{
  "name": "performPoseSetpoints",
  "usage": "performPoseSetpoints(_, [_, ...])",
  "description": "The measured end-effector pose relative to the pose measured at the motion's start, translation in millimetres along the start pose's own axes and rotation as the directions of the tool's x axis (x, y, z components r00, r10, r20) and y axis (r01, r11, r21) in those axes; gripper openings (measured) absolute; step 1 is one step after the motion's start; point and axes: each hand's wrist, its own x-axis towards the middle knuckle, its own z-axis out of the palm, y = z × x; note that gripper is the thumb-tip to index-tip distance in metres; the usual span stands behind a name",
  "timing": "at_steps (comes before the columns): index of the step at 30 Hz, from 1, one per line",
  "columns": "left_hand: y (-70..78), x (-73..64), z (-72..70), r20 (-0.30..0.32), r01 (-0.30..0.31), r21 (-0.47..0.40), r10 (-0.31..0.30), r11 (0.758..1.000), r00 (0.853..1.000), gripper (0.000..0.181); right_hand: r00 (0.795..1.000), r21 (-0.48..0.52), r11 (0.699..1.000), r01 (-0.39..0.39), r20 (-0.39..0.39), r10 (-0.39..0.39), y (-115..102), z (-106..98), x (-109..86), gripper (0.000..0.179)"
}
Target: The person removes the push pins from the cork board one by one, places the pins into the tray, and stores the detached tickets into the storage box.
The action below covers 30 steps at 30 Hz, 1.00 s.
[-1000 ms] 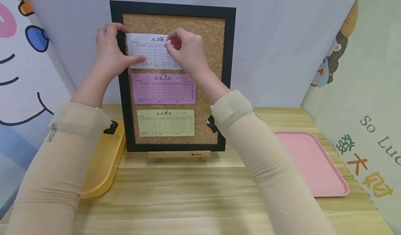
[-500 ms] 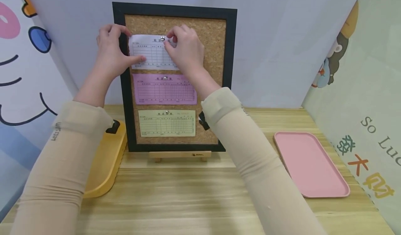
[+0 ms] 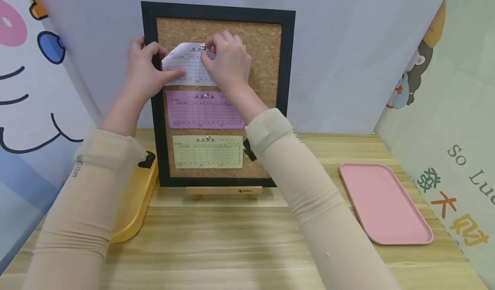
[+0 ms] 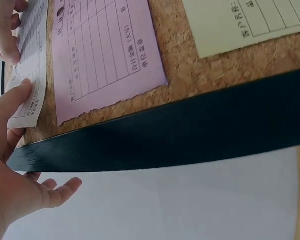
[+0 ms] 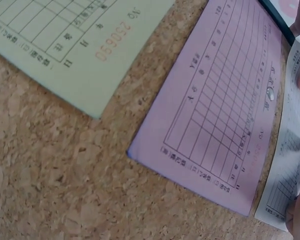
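On the corkboard [image 3: 263, 66] a white form slip [image 3: 178, 68] hangs at the top, its upper left corner bent away from the cork. My left hand [image 3: 145, 68] pinches the slip's left side; in the left wrist view the thumb [image 4: 20, 95] lies on its front, with a finger behind the edge. At the slip's top edge, my right hand [image 3: 232, 62] pinches a clear push pin [image 3: 203, 47] between thumb and forefinger. Below are a pink slip [image 3: 201, 114] and a yellow slip [image 3: 206, 157], each with a pin at its top.
The black-framed board stands on a small wooden easel [image 3: 224, 190]. To its left lies a yellow tray [image 3: 137, 215], partly hidden by the left sleeve. A pink tray [image 3: 386, 204] lies at the right on the wooden table [image 3: 216, 247].
The white slip's upper left corner has bent away from the cork as my left hand's fingers shifted down and right. My right hand stays at the pin. The view has shifted slightly.
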Motion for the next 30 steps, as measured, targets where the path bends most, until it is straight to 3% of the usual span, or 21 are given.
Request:
performPoseSetpoints(8, [-6.4,1.6,7.2,-0.072,0.027,-0.111,-0.036,0.993,0.997,0.049,0.999,-0.012,1.000,0.007,-0.034,-0.008,-1.9,3.7,0.4,0.018])
performPoseSetpoints(13, [-8.9,2.2,10.0,-0.118,0.024,-0.130,-0.040,0.991,0.992,0.044,0.998,-0.044,0.999,0.029,-0.061,-0.031,-3.4,6.6,0.7,0.017])
performPoseSetpoints(30, [-9.6,3.0,10.9,-0.144,0.026,-0.154,-0.048,0.988,0.988,0.042,0.992,-0.126,0.988,0.091,-0.076,-0.101,-8.5,9.1,1.0,0.017])
